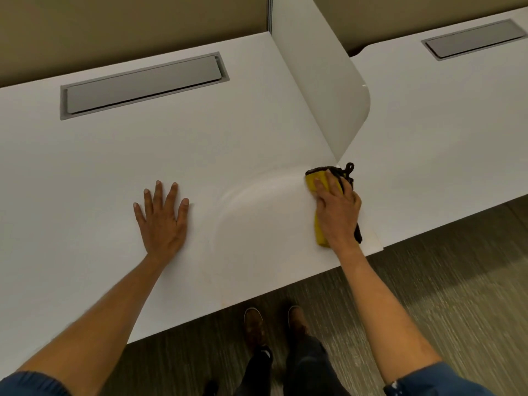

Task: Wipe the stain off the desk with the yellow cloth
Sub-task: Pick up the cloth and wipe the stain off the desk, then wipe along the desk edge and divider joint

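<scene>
Right hand presses the yellow cloth on the white desk, left hand lies flat.

The right hand (338,212) has its fingers bent over the one yellow cloth (320,195), beside the foot of the white divider (328,90). The left hand (163,221) has five fingers spread wide, holding nothing, on the desk (100,172). Two grey hatches (143,85) lie at the back.
</scene>
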A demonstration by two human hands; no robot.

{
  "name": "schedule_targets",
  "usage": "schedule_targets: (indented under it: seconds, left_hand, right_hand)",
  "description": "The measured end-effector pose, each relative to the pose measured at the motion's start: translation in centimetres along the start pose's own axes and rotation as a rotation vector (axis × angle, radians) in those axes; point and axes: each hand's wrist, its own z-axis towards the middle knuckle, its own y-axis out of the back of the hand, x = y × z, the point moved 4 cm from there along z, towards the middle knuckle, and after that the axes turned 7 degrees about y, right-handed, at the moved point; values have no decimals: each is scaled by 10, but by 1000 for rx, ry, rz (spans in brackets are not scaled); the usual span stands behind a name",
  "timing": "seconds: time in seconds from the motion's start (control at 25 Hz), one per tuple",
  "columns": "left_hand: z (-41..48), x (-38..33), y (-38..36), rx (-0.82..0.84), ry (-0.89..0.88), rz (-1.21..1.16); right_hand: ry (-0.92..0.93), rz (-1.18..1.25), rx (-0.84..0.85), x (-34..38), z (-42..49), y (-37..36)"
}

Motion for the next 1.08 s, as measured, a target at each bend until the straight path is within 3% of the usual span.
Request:
schedule_targets:
  seconds: [0.24, 0.4, 0.64, 0.88, 1.08]
  left_hand:
    - [0, -13, 6, -50, -24, 4]
    - [21, -95, 3, -95, -162, -30]
    - [40, -225, -31, 0, -318, -28]
    - [41, -254, -62, 81, -287, 5]
    - [41, -256, -59, 68, -267, -20]
  right_hand:
    - [-33, 6, 81, -3, -2, 5]
    - [-145, 27, 155, -7, 2, 6]
    - [-102, 177, 206, -17, 19, 17]
    - [-168, 705, 266, -82, 33, 63]
    - [-264, 891, 329, -165, 49, 94]
